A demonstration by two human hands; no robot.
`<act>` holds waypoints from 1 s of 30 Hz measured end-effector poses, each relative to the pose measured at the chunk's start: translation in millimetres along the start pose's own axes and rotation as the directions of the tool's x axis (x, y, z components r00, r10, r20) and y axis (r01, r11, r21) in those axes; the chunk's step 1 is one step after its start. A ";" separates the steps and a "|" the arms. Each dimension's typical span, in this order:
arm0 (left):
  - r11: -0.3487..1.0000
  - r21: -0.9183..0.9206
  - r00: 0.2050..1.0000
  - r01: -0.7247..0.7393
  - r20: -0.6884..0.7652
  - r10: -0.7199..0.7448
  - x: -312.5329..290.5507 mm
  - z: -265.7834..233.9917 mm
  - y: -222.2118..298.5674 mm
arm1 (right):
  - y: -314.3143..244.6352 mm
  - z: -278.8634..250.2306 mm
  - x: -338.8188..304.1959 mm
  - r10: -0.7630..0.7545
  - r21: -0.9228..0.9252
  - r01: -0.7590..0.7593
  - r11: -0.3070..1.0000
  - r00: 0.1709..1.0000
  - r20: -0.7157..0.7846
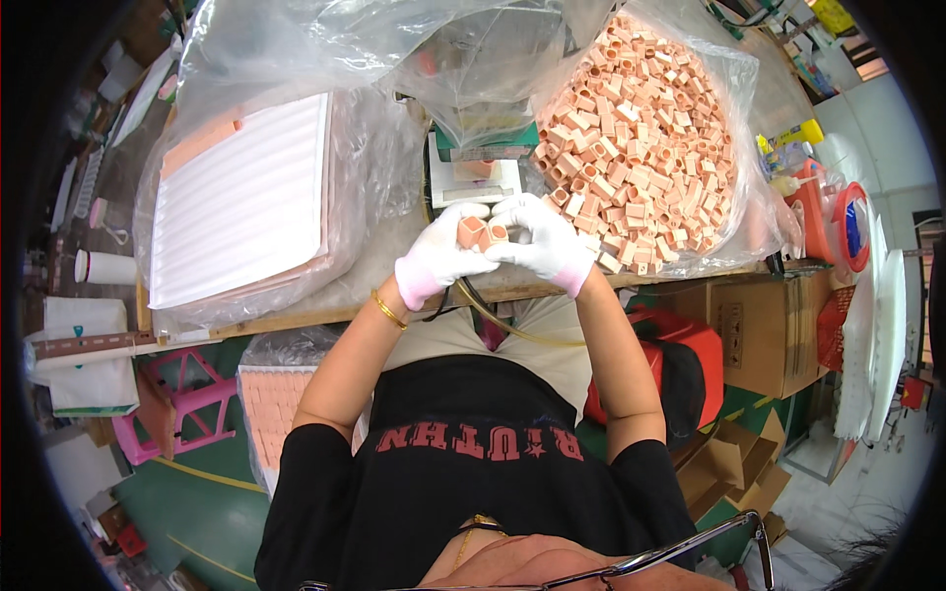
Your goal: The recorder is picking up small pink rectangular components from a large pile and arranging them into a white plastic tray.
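Observation:
My left hand (441,250) and my right hand (544,240), both in white gloves, meet at the middle of the table's near edge. Between the fingers of my left hand is a small peach-coloured hollow block (470,232). A second such block (496,234), its round opening showing, is in the fingers of my right hand. The two blocks touch or nearly touch. Just beyond my hands stands a small bench device (480,182) with a pale metal front and a green top part. Another peach piece shows inside it.
On the right lies a large heap of loose peach blocks (641,148) on clear plastic. White ridged sheets (246,202) are stacked in a plastic bag on the left. A cardboard box (764,330), a red stool (705,364) and a pink stool (192,399) stand below the table.

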State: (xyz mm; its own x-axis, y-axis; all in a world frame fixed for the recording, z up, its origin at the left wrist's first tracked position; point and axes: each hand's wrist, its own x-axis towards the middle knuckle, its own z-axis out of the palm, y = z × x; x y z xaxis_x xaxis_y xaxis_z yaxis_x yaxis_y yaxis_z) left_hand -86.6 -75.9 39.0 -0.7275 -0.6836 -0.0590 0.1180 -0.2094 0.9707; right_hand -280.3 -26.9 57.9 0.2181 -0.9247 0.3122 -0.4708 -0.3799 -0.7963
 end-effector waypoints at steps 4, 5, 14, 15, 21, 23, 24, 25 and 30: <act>0.986 -0.099 0.977 0.136 -0.152 -0.151 -7.8 -6.5 -0.6 | 7.2 -9.5 27.9 0.231 -0.108 -0.276 0.955 0.921 -0.312; 0.986 -0.097 0.977 0.137 -0.150 -0.150 -9.3 -3.6 -0.4 | 17.1 -13.1 39.7 0.176 -0.312 -0.276 0.909 0.934 -0.312; 0.981 -0.063 0.956 0.185 -0.220 -0.194 -26.5 3.8 21.6 | 52.6 19.0 62.9 0.131 -0.274 -0.268 0.924 0.892 -0.432; 0.981 -0.066 0.958 0.184 -0.209 -0.194 -29.3 1.1 18.9 | 45.6 5.8 58.9 0.132 -0.281 -0.275 0.920 0.890 -0.437; 0.985 -0.173 0.959 -0.005 -0.281 -0.045 -30.9 -7.3 -3.4 | 35.6 -69.3 10.9 0.131 -0.724 -0.479 0.497 0.866 -0.483; 0.999 -0.051 0.965 0.000 -0.263 -0.014 -21.6 2.9 -7.0 | 44.7 -75.5 2.6 0.149 -0.732 -0.435 0.524 0.893 -0.424; 1.000 -0.008 0.968 0.008 -0.251 -0.010 -18.0 6.0 -10.0 | 46.4 -75.1 3.7 0.168 -0.737 -0.395 0.548 0.915 -0.366; 0.999 0.035 0.971 0.016 -0.238 -0.007 -14.5 8.3 -11.5 | 47.0 -73.9 2.5 0.161 -0.737 -0.386 0.555 0.919 -0.360; 0.990 0.069 0.984 0.119 -0.138 -0.109 1.4 9.0 -8.8 | -8.0 -24.6 0.3 0.226 0.101 -0.209 0.973 0.953 -0.203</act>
State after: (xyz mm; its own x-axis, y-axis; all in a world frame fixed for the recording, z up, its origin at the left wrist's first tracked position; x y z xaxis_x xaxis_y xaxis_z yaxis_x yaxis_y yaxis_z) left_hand -94.7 -68.7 32.5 -0.6361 -0.7462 -0.1961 -0.0166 -0.2409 0.9704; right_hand -297.5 -24.8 77.2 -0.0718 -0.9722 0.2228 -0.4173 -0.1736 -0.8920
